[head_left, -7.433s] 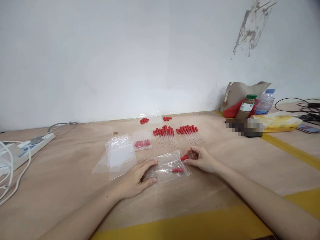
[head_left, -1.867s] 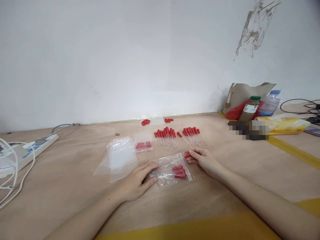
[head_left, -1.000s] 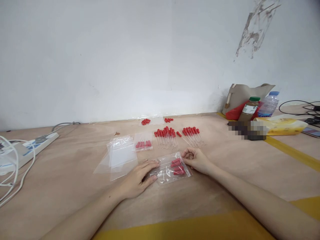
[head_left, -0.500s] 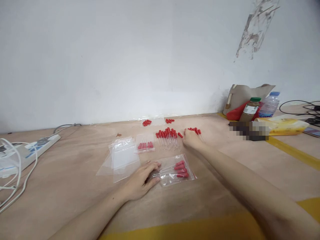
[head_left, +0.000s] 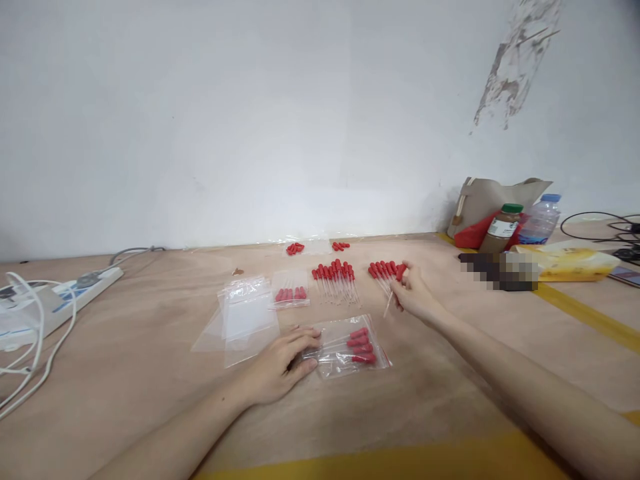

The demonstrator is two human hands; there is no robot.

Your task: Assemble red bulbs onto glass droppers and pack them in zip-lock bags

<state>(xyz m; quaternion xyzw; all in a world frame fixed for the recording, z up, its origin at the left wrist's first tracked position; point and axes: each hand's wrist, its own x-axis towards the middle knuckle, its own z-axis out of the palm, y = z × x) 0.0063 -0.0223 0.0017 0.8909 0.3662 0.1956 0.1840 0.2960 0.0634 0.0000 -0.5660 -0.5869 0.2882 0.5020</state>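
My right hand [head_left: 411,288] pinches one dropper [head_left: 401,271], its red bulb up and its thin clear tube slanting down left. Just left of that hand lies a fanned group of red-bulbed droppers [head_left: 383,269]. A larger group of droppers [head_left: 336,272] is spread farther left. Nearer to me, a clear zip bag [head_left: 345,363] with several droppers inside lies flat, bulbs to the right. My left hand [head_left: 287,360] grips its left end between thumb and fingers. Another filled zip bag [head_left: 291,292] lies behind it, beside a stack of empty clear bags [head_left: 250,320].
Small red bulbs [head_left: 295,249] lie on clear plastic by the wall [head_left: 225,133]. A power strip [head_left: 95,287] with white cables is at left. At right are a brown bottle [head_left: 503,228], a water bottle [head_left: 541,219], a grey bag [head_left: 485,193] and a yellow packet [head_left: 570,261].
My right hand has shifted right and lifted a dropper. The single dropper that lay apart between the two groups is gone from there. My left hand stays at the zip bag.
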